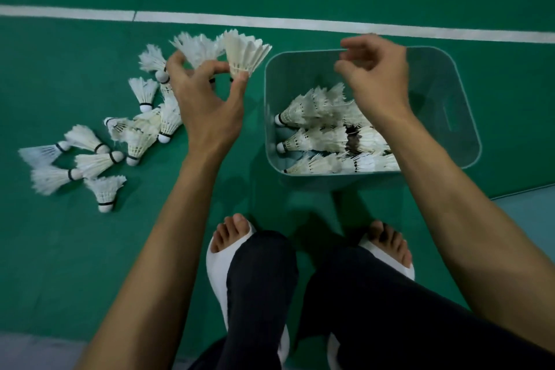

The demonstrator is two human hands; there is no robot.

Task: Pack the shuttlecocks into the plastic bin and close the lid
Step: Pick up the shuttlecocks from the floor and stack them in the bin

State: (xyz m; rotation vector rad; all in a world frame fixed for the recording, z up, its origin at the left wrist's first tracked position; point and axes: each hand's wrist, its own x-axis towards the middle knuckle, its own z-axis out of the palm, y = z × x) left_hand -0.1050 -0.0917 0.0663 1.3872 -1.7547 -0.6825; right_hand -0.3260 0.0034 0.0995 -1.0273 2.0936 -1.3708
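Note:
A clear plastic bin point(456, 117) stands on the green floor at right, with several white feather shuttlecocks point(324, 135) lying inside along its near side. My left hand point(207, 105) is raised just left of the bin and pinches held shuttlecocks point(240, 54) by their bases, feathers pointing up. My right hand point(378, 75) hovers over the bin's open top with fingers loosely curled and nothing in them. A loose pile of shuttlecocks point(99, 153) lies scattered on the floor at left. No lid is in view.
A white court line point(300, 22) runs across the floor behind the bin. My two feet in white open-toed slippers point(222, 261) and dark trousers stand just in front of the bin. A lighter floor strip point(528, 213) begins at far right.

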